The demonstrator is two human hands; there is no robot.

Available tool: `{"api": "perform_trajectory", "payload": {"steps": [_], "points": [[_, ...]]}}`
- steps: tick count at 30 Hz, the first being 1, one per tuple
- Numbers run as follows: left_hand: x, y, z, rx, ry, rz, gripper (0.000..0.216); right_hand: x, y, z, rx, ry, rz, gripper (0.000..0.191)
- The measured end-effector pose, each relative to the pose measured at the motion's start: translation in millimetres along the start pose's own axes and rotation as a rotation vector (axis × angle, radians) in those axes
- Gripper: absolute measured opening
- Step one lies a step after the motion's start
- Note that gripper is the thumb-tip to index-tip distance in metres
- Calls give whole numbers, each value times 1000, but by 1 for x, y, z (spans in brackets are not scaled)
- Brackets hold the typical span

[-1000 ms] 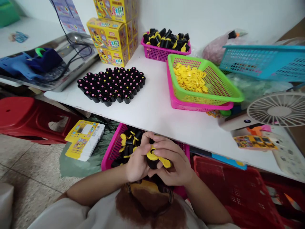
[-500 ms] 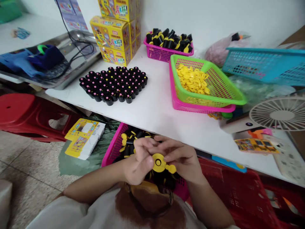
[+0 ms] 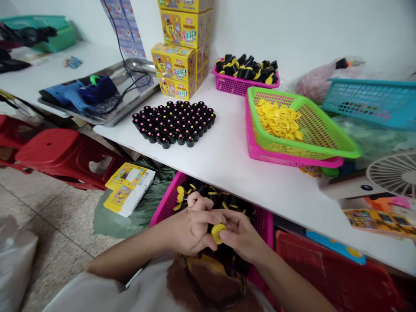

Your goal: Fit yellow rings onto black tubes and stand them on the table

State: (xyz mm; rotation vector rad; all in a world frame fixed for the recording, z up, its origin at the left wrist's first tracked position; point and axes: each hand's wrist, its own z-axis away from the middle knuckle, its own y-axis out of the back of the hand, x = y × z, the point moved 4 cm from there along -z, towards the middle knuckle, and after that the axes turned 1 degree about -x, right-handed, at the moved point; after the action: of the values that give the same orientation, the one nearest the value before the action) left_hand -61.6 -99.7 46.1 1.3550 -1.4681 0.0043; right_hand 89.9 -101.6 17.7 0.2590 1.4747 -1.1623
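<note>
Both of my hands meet over a pink basket [image 3: 164, 207] below the table edge, which holds several black and yellow parts. My left hand [image 3: 190, 227] is closed around a small black cup part with a yellow cap [image 3: 217, 232]. The fingers of my right hand [image 3: 242, 234] pinch that yellow cap from the right. The black body is mostly hidden by my fingers.
On the white table [image 3: 227, 164] stand a block of several upright black cups [image 3: 175, 122], a green basket of yellow caps [image 3: 279, 121] inside a pink one, a far pink basket of black-yellow parts [image 3: 245, 69], yellow boxes [image 3: 177, 69], a fan [image 3: 394, 173]. A red crate [image 3: 325, 277] and red stools [image 3: 61, 156] stand below.
The view has shifted left and up. The yellow cap with its tab, which faced me, now sits folded between my fingers, and my hands have closed more tightly on the part.
</note>
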Motion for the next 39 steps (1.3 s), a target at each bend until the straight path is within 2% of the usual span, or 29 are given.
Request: {"api": "perform_trajectory", "payload": {"steps": [3,5,6,8,11,14,17,19,21,24,26,30,32,36,39], "points": [[-8,8,7,-57,105,-77,50,3,11,-1,6,-38,84,60],[-13,17,9,-102,143,-112,57,-8,21,1,28,23,194,72],[-16,22,9,-126,155,-128,59,-17,24,3,42,73,261,72],[-26,38,5,-121,206,-208,55,-39,29,9,76,162,401,55],[-52,72,-13,65,438,-510,39,-80,31,19,172,246,616,26],[-78,102,-33,283,718,-804,36,-131,34,23,333,419,894,21],[-95,111,-51,264,829,-911,39,-185,47,9,550,562,1198,25],[-101,110,-58,209,832,-948,39,-218,65,-14,667,484,1386,29],[-105,110,-60,202,832,-964,36,-243,87,-43,692,264,1571,33],[-113,114,-63,232,843,-956,28,-258,120,-85,561,-140,1774,21],[-117,116,-65,243,849,-936,23,-258,135,-105,440,-280,1814,26],[-109,104,-65,206,826,-859,16,-247,151,-122,278,-382,1873,31],[-96,88,-64,104,752,-777,10,-243,155,-124,279,-396,1913,27],[-73,52,-63,-120,511,-502,6,-239,160,-126,305,-407,1943,21],[-70,34,-64,-145,427,-257,6,-240,161,-128,289,-370,1930,21]]}}
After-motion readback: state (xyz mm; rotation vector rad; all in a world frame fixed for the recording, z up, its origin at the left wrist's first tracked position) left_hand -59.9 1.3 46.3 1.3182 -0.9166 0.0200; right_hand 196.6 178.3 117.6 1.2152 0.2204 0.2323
